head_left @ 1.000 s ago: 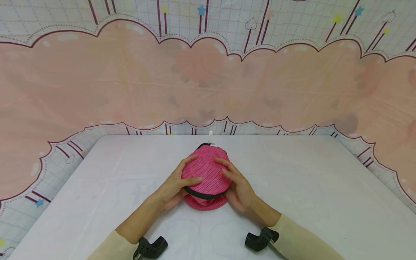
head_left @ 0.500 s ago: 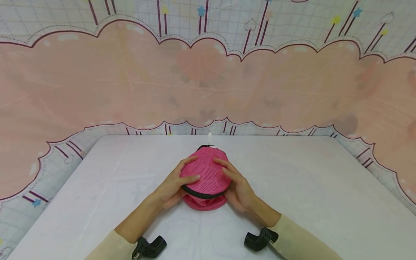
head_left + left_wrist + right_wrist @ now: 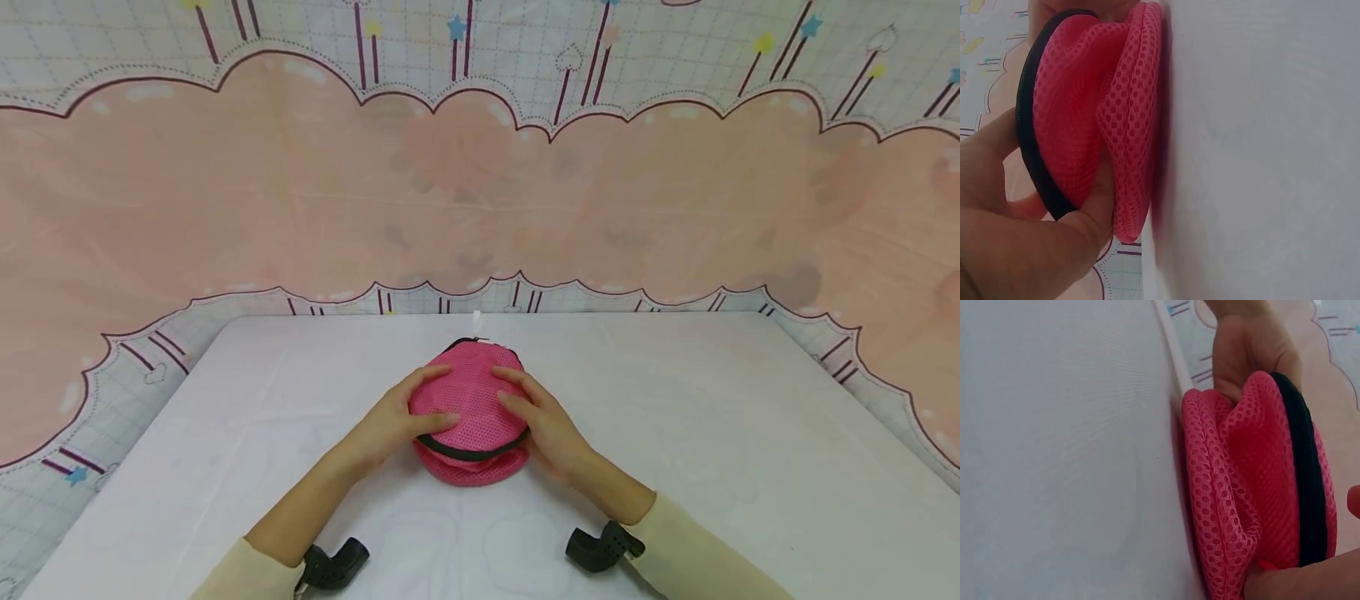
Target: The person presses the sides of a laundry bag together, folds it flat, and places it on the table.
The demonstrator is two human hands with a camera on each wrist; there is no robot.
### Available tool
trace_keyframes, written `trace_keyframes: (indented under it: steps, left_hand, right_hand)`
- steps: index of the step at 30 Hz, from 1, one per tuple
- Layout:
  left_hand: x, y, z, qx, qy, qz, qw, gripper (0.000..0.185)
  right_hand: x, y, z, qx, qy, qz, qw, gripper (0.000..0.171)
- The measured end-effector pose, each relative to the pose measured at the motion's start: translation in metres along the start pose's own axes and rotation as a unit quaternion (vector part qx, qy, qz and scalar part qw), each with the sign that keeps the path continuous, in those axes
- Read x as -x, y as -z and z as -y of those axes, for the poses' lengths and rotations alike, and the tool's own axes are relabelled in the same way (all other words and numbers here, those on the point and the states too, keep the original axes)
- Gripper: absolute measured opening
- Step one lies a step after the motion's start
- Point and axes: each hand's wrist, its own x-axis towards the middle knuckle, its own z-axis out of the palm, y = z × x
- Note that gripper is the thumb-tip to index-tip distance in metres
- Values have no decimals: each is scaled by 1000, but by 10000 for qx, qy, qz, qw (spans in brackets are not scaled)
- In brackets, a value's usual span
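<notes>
A pink mesh laundry bag (image 3: 468,400) with a black zipper (image 3: 472,455) sits on the white table, squashed into a rounded shape. My left hand (image 3: 390,425) holds its left side, thumb over the top. In the left wrist view, part of the left hand (image 3: 1029,231) reaches into the fold between the zipped part and the bag's lower layer (image 3: 1135,125). My right hand (image 3: 551,433) grips the opposite side, fingertips on the upper mesh. Part of that hand (image 3: 1310,578) enters the fold in the right wrist view. The bag's inside is hidden.
The white tabletop (image 3: 712,417) stretches out around the bag. Behind it hangs a peach and white patterned cloth (image 3: 337,192). A white tag (image 3: 477,323) sticks up at the bag's far end. Black wrist cameras (image 3: 603,547) sit at both cuffs.
Both hands stay on the laundry bag and have spread very slightly apart. The bag's lower fold looks a little wider. The head view has shifted slightly.
</notes>
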Motion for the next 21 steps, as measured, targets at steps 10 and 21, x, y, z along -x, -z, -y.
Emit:
trace_keyframes:
  steps: [10,21]
  left_hand:
    - [5,0,-11,-1243,64,-258,9919,69]
    - [4,7,-10,-2268,-489,-403,9719,69]
  right_hand:
    - [5,7,14,2590,452,-1053,9591,39]
    - [-1,10,7,3718,1533,-856,9115,48]
